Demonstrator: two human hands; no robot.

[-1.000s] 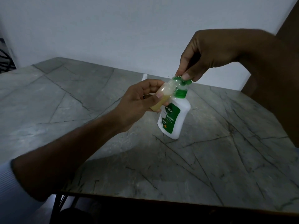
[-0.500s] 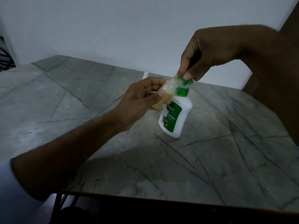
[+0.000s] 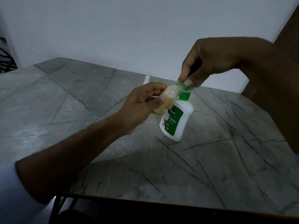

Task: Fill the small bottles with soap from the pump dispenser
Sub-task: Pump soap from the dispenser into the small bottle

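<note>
The fingers (image 3: 188, 81) of the right hand (image 3: 208, 62) are bunched downward at about one o'clock from the frame's middle, their tips pressing on the green pump head (image 3: 186, 87) of the white soap dispenser (image 3: 177, 122). That dispenser stands on the grey marble-patterned table (image 3: 80, 110), leaning a little to the right. The left hand (image 3: 142, 107) reaches in from seven o'clock, thumb and curled fingers wrapped round a small clear bottle (image 3: 166, 98) with yellowish liquid in its lower part. The bottle is tilted, its mouth up against the pump's nozzle at ten o'clock from the dispenser's collar; the join itself is blurred. Behind the left hand, toward twelve o'clock, a small white object (image 3: 146, 80) pokes up, too hidden to identify.
</note>
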